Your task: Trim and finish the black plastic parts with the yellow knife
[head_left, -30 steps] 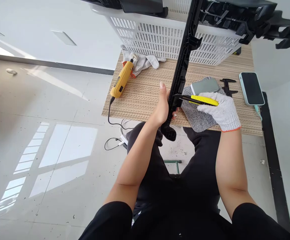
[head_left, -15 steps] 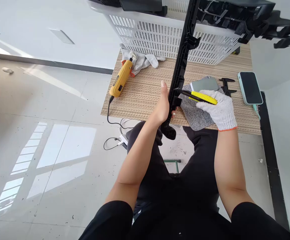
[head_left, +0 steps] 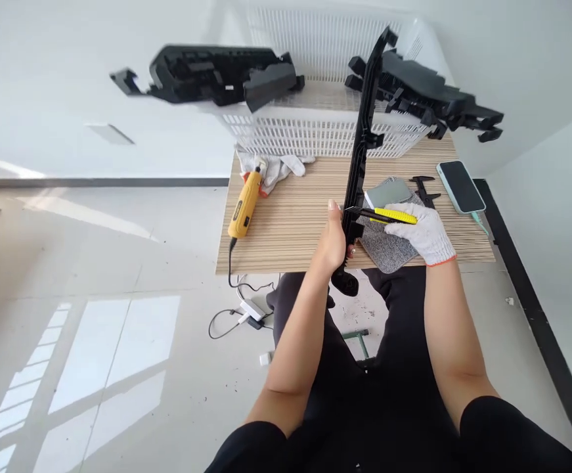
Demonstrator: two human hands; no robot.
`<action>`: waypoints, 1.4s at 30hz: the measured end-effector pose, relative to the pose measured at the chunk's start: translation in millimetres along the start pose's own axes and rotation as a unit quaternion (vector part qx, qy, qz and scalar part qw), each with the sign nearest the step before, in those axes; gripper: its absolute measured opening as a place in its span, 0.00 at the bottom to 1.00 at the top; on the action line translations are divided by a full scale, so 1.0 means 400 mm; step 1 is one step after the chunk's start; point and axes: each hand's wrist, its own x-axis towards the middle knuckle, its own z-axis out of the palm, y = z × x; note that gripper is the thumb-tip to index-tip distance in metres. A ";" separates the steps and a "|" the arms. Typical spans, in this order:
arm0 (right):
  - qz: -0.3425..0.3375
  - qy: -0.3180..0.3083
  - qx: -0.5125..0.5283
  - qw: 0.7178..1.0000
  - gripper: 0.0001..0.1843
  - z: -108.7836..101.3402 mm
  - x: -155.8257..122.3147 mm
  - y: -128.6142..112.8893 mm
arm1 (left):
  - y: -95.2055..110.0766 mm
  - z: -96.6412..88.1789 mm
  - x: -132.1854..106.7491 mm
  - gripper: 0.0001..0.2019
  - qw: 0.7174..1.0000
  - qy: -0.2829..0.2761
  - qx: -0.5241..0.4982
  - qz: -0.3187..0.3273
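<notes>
My left hand (head_left: pixel 333 242), bare, is closed around the lower part of a long black plastic trim piece (head_left: pixel 359 148). The piece stands slanted over the table, its rounded lower end hanging past the front edge. In a white knit glove with an orange cuff, my right hand (head_left: pixel 424 235) grips a yellow and black utility knife (head_left: pixel 394 215). Its blade end points left and meets the ribbed inside of the trim piece, just above my left hand. Beneath the knife lies a grey cloth (head_left: pixel 389 253) with a pale grey-green flat object (head_left: pixel 388 193) on it.
A white plastic basket (head_left: pixel 310 135) at the table's back holds black plastic parts (head_left: pixel 217 75) jutting over both sides. A yellow corded rotary tool (head_left: pixel 245 205) rests by a knit glove (head_left: pixel 278 172) at left. Black calipers (head_left: pixel 426 192) and a charging phone (head_left: pixel 461 187) lie right.
The camera view has shifted, bringing more of the basket and its parts into sight. My left hand still holds the trim piece, and the knife stays against it.
</notes>
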 end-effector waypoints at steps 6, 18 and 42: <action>0.034 0.002 0.019 0.999 0.26 0.005 -0.011 -0.003 | 0.007 0.001 -0.004 0.42 0.996 -0.024 0.087 0.021; -0.014 0.065 -0.007 0.998 0.20 0.038 -0.026 -0.025 | 0.007 -0.019 -0.030 0.40 0.996 0.030 0.059 0.054; -0.096 -0.011 -0.157 0.983 0.22 0.040 -0.052 -0.011 | 0.005 -0.034 -0.034 0.38 0.995 0.073 -0.033 0.051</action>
